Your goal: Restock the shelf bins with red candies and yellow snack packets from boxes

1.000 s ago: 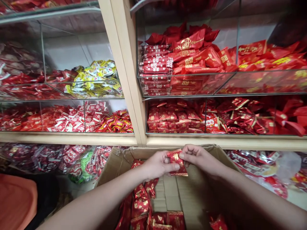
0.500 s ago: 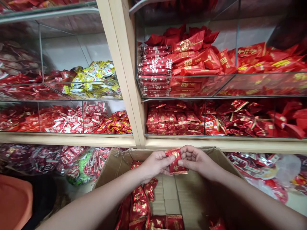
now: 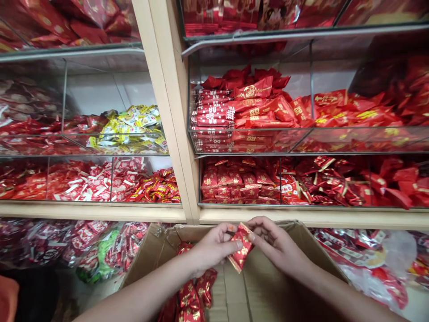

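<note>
Over an open cardboard box (image 3: 214, 304), a small red wrapped packet with gold print (image 3: 242, 252) is held tilted between both hands. My left hand (image 3: 216, 246) pinches its left side, thumb lying across the front. At the packet's upper right corner, my right hand (image 3: 276, 246) closes thumb and fingers on the edge. Several matching packets (image 3: 189, 295) lie in the left part of the box, partly covered by my left forearm.
A glass-fronted wooden shelf unit (image 3: 189, 188) rises behind the box. Similar red packets (image 3: 231, 179) fill a lower right compartment; yellow and white packets (image 3: 130, 127) sit to the left. Bagged sweets (image 3: 127, 246) lie on the floor left of the box, and more bags (image 3: 368, 264) on the right.
The view has tilted up, so shelves and box sit lower in the picture. The packet has turned from nearly upright to slanted, still between both hands.
</note>
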The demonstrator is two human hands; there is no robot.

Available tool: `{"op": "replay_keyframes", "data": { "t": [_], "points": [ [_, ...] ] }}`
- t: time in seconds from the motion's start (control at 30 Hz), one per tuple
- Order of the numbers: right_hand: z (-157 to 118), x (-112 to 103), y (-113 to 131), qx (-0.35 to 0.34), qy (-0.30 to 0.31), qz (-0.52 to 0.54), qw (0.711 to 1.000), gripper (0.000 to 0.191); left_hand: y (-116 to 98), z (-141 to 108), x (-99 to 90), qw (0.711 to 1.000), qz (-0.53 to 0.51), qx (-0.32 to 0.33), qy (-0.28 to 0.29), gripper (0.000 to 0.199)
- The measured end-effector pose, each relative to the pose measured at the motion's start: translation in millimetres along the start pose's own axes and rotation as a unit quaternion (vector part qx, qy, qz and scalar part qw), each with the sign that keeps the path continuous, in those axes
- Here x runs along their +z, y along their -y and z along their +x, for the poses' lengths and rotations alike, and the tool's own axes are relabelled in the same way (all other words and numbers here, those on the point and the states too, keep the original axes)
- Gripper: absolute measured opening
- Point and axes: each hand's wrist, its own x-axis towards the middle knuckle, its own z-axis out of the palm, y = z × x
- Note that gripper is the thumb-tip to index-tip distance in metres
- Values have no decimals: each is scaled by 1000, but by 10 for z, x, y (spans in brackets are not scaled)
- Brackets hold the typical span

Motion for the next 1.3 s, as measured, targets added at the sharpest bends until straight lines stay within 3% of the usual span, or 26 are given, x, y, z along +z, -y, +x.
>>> {"op": "replay_keyframes", "data": {
  "t": [0.1, 0.2, 0.33, 0.47, 0.57, 0.67, 0.77, 0.83, 0.97, 1.07, 1.13, 1.3],
  "points": [
    [-23, -40, 51, -133, 52, -88, 986, 47, -28, -18, -41, 999, -36, -10, 11, 31],
    [-27, -26, 74, -197, 83, -141, 967, 36, -22, -35, -59, 996, -72, -24, 36, 31],
    [-23, -5, 37, -225, 37, -171, 959, 27, -30, -26, -71, 990, -111, -55, 60, 44],
    [6, -151, 21, -224, -58, -246, 941, 27, -15, 10, -130, 979, -166, -84, 84, 57],
    [164, -340, 106, -239, -112, -335, 905, 27, 89, 27, -154, 986, -63, -126, 86, 55],
    [486, -465, 263, -256, -122, -459, 842, 30, 252, 16, -116, 979, 114, -143, 94, 50],
    [885, -441, 394, -231, -100, -561, 788, 36, 361, -39, -55, 939, 307, -94, 124, 37],
    [1137, -348, 430, -200, -87, -599, 771, 38, 367, -90, -31, 898, 416, -45, 135, 34],
    [1556, -97, 424, -112, -101, -598, 787, 36, 303, -165, -42, 829, 523, -36, 196, 46],
    [1825, 40, 431, -83, -121, -581, 800, 37, 291, -188, -79, 799, 560, -43, 216, 51],
    [1993, 79, 438, -70, -134, -564, 812, 40, 299, -199, -99, 796, 566, -45, 209, 52],
    [2251, 52, 357, -19, -156, -428, 890, 43, 317, -205, -143, 810, 569, -37, 139, 50]
  ]
}}
